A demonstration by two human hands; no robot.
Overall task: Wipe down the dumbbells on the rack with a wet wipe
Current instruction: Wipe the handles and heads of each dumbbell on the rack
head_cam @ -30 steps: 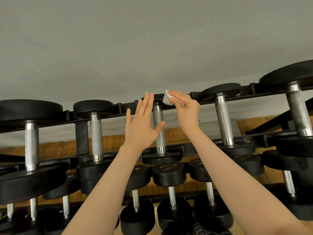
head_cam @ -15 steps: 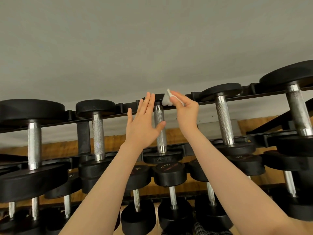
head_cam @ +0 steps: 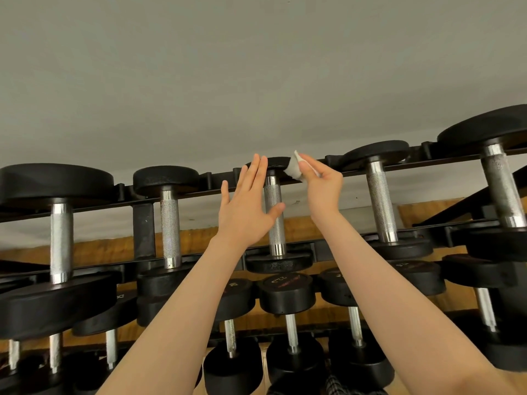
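Note:
A black dumbbell with a knurled steel handle (head_cam: 274, 218) lies on the top tier of the rack (head_cam: 199, 192), at the middle of the view. My right hand (head_cam: 322, 186) pinches a small white wet wipe (head_cam: 295, 166) and holds it against the right edge of that dumbbell's far head (head_cam: 278, 163). My left hand (head_cam: 248, 206) is flat with straight fingers, its fingertips up at the left side of the same head and its thumb beside the handle.
More dumbbells lie on the top tier to the left (head_cam: 169, 223) and right (head_cam: 380, 201), with large ones at both ends. Lower tiers hold several smaller dumbbells (head_cam: 286, 292). A grey wall stands behind the rack; a wooden floor shows between the tiers.
The wipe has shifted slightly along the far head's edge under my right hand. My left hand has stayed flat in the same place.

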